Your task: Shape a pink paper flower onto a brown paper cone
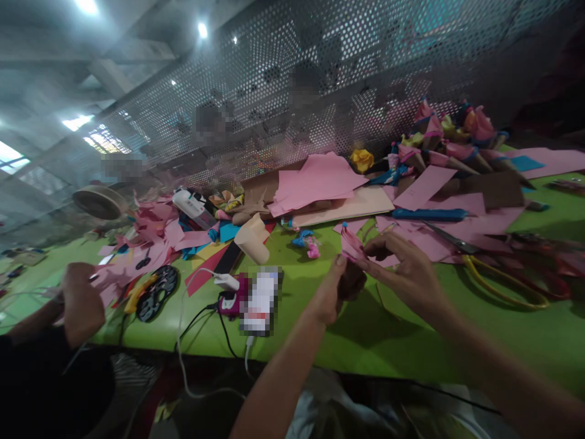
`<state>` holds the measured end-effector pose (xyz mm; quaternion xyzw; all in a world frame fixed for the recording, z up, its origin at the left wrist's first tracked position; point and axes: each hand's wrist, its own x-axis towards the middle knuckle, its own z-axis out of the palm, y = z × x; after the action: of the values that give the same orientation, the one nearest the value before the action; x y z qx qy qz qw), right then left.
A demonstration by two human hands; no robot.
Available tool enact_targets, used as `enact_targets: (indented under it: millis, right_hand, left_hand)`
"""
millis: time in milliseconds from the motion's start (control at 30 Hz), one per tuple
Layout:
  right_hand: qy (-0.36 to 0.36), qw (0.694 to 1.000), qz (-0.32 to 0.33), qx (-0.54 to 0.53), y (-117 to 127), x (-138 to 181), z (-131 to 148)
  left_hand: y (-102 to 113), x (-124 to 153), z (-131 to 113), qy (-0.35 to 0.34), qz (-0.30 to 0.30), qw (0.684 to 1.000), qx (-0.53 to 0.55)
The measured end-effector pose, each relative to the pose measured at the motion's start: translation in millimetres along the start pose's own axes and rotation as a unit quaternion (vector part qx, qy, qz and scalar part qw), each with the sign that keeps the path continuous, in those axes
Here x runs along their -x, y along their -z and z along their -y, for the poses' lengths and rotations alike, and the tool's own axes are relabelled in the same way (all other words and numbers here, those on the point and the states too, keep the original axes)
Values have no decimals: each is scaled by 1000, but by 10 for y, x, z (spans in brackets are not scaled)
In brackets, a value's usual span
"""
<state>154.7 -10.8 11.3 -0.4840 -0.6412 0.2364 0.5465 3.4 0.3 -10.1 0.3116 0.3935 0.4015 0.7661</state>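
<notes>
Between my two hands is a small pink paper flower with a bit of blue at its tip. My left hand grips its lower end, thumb up against the paper. From the right, my right hand pinches the flower's edge between thumb and fingers. Behind the hands lie blue and pink scraps on the green table. A pair of yellow-handled scissors rests to the right of my right hand, its blades on pink paper.
Left of my hands lie a phone on a cable and a purple power adapter. Pink sheets and finished paper flowers line the back, before a perforated metal screen. Another person's arm reaches in at far left.
</notes>
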Motion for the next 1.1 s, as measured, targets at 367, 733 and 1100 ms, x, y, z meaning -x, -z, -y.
enact_targets:
  millis: [367, 733, 1100]
  right_hand:
    - [-7, 1000, 1, 3, 2, 4, 7]
    - [-40, 997, -8, -72, 60, -51, 39]
    - [-30, 998, -12, -63, 2, -25, 10]
  left_hand:
    - [6, 0, 49, -40, -49, 998, -20]
    - [-12, -7, -57, -40, -2, 999, -21]
    - [-61, 23, -75, -6, -14, 1000, -2]
